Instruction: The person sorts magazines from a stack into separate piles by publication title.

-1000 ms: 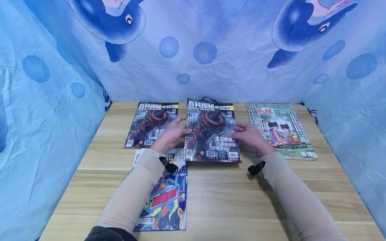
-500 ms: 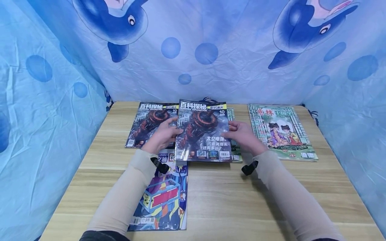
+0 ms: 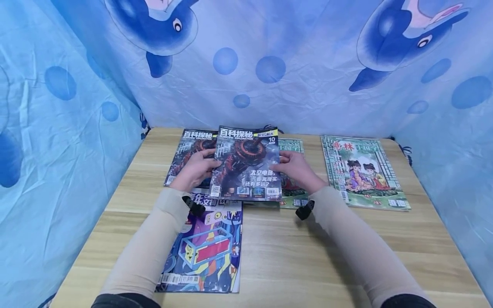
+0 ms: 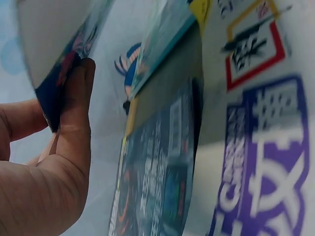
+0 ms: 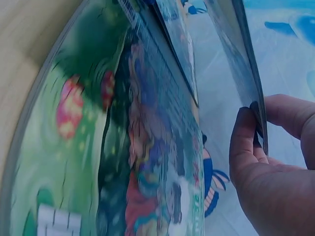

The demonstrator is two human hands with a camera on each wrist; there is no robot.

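Note:
Between both hands I hold a dark Scientific Exploration magazine, raised above the table with its cover toward me. My left hand pinches its left edge, and my right hand pinches the right one. Thumb and fingers grip either side of the magazine in the right wrist view. A matching magazine lies at the back left, partly covered by my left hand and the held copy. Behind the held copy, a green magazine lies on the table, its left part hidden.
Another green magazine lies at the back right, seemingly over a further one. A colourful magazine with purple lettering lies at the front left, below my left wrist. Blue dolphin-printed fabric encloses the wooden table at the back and sides.
Both hands have carried the held magazine leftward, toward the matching copy. The green magazine in the middle, earlier hidden behind it, has come into sight. The head view has shifted slightly.

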